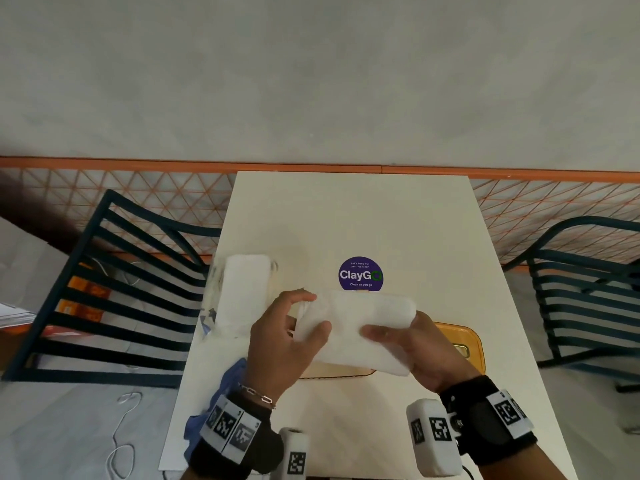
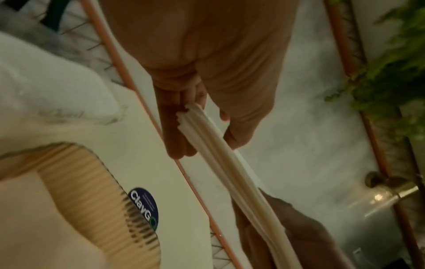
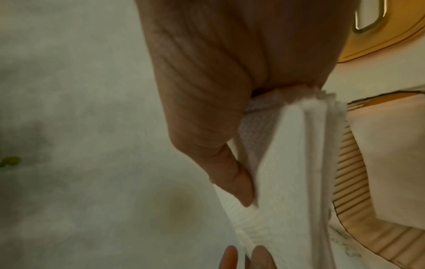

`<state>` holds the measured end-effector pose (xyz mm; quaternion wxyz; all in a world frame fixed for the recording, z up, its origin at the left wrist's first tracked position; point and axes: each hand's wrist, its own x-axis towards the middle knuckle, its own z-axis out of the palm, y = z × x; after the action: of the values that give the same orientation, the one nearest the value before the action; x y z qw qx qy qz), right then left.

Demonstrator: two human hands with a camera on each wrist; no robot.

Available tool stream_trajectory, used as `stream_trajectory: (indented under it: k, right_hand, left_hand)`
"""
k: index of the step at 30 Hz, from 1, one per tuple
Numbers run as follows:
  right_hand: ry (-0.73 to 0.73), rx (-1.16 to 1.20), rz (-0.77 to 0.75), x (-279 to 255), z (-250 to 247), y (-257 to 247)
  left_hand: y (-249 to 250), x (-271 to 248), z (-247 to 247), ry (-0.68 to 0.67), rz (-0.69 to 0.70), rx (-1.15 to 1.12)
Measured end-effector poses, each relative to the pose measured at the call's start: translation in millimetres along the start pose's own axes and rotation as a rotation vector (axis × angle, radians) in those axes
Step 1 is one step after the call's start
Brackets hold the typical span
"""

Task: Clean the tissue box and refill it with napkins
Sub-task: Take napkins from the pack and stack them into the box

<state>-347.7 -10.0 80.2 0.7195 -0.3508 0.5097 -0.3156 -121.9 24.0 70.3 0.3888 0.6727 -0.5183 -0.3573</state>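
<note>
Napkin stack (image 1: 360,327) white, folded, layered edges visible; held above tissue box (image 1: 336,370), surface (image 1: 346,216) centre. Left hand (image 1: 287,344) pinches 9 o'clock end, right hand (image 1: 415,351) grips 3 o'clock end. Spare napkin pack (image 1: 246,292) at 10 o'clock near edge; 12 o'clock half open.

White napkins (image 1: 356,327), cream worktop (image 1: 349,216), purple sticker (image 1: 360,274), amber lid (image 1: 464,341), blue cloth (image 1: 232,379), dark slatted chairs (image 1: 114,289).

Tissue box (image 1: 337,370) mostly hidden under napkin stack (image 1: 356,329) and both hands. Blue cloth (image 1: 207,410) partly covered by left hand (image 1: 280,344). Napkin pack (image 1: 242,296) blurred, print unreadable.
</note>
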Motion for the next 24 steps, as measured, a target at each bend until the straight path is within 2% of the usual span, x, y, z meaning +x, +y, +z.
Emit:
stream_trajectory:
  k: [2,7,10,12,17,20,22,24]
  right_hand:
    - [0.001,-0.003,-0.003,-1,0,0]
    - [-0.087,-0.009,-0.064,-7,4,-8]
    - [-0.208,0.081,-0.091,-10,5,-13]
    - [-0.257,0.128,-0.077,-13,4,-16]
    - [-0.349,0.250,-0.013,-16,-1,-21]
    - [-0.446,0.383,0.065,-16,-2,-24]
    - [-0.478,0.401,0.048,-19,-2,-23]
    - [-0.450,0.369,0.007,-20,-4,-19]
  left_hand:
    - [-4,-1,-1,-0.013,0.029,0.033]
    - [-6,2,0,-0.004,-0.056,-0.043]
    - [-3,3,2,-0.099,-0.157,-0.170]
    - [0,1,5,-0.184,-0.177,-0.277]
    - [9,-2,6,-0.276,-0.119,-0.342]
    - [14,-3,5,-0.234,-0.033,-0.248]
    - [18,-3,5,-0.192,0.032,-0.208]
    - [20,-4,7,-0.140,0.142,-0.155]
